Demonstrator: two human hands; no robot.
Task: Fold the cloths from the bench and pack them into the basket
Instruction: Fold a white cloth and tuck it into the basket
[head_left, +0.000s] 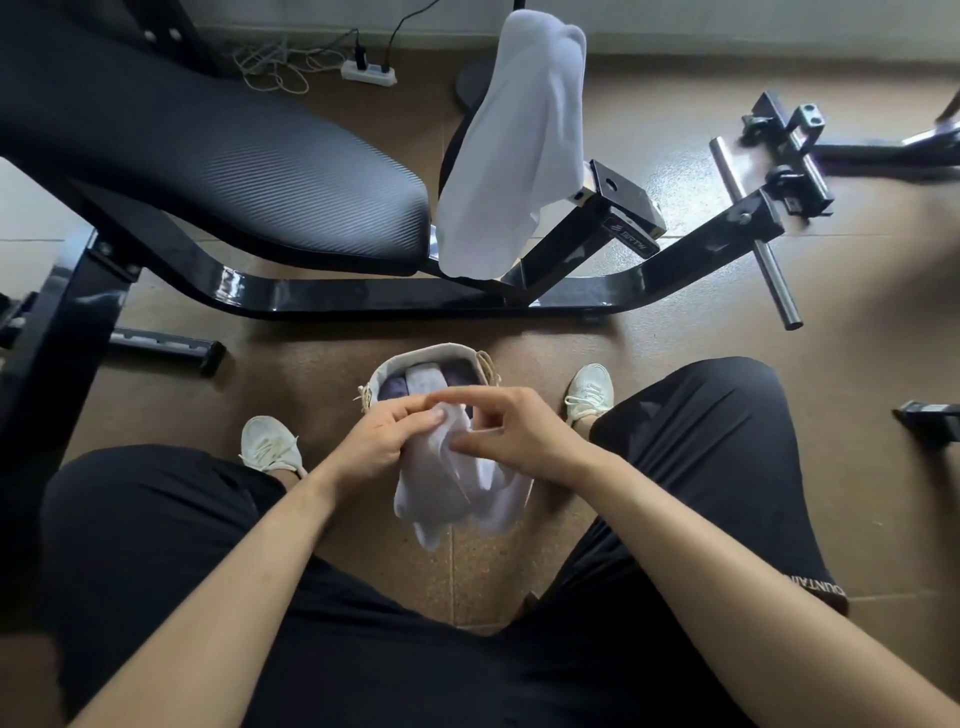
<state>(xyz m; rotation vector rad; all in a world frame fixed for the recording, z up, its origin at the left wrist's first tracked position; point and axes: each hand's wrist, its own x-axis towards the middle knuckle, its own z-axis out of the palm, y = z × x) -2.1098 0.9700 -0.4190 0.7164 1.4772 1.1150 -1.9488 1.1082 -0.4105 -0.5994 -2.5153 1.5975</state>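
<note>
– White cloth (457, 493): do both hands have it?
– Yes. The left hand (382, 441) curls its fingers round the upper edge. The right hand (514, 428) pinches that edge between thumb and fingers, probably to square a fold. The rest hangs between the knees.
– And the basket (415, 358)?
– On the floor just beyond the hands, between the shoes, close for packing. Folded cloths (423, 384) stand inside.
– Anything left?
– One white towel (519, 145), draped over the far end of the black bench (234, 171).
</note>
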